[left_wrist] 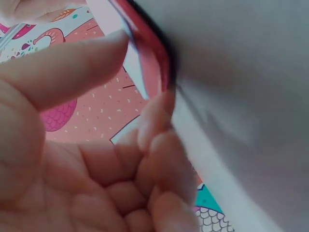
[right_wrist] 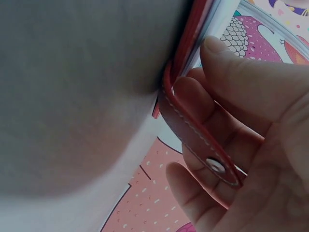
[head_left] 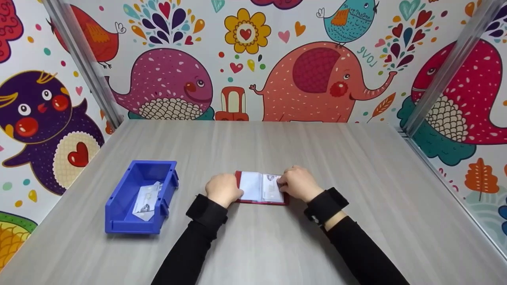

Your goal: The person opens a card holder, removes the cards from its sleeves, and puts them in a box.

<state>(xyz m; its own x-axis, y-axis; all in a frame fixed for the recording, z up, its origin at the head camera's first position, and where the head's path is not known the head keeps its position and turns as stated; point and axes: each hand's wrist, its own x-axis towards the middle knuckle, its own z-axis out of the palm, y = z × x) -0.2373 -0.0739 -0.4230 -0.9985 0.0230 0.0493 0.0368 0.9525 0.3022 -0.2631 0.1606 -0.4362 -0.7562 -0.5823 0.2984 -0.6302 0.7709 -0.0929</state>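
Observation:
A red card holder (head_left: 250, 187) lies spread open on the table, showing white or clear sleeves. In its right-hand sleeve is a pale card (head_left: 272, 190) with a grey printed picture. My left hand (head_left: 223, 190) pinches the left edge, thumb on the inner page and index fingertip at the red cover. At the right edge my right hand (head_left: 300, 183) holds the holder, its thumb (right_wrist: 236, 72) over the sleeves and its fingers curled behind. A red stitched strap (right_wrist: 193, 135) with a metal snap hangs from the cover across those fingers.
To the left stands a blue plastic bin (head_left: 132, 226) with pale printed cards (head_left: 147, 200) inside. The grey wood-grain table (head_left: 253, 146) meets cartoon-printed walls at the back and sides. Metal posts (head_left: 85, 63) mark the corners.

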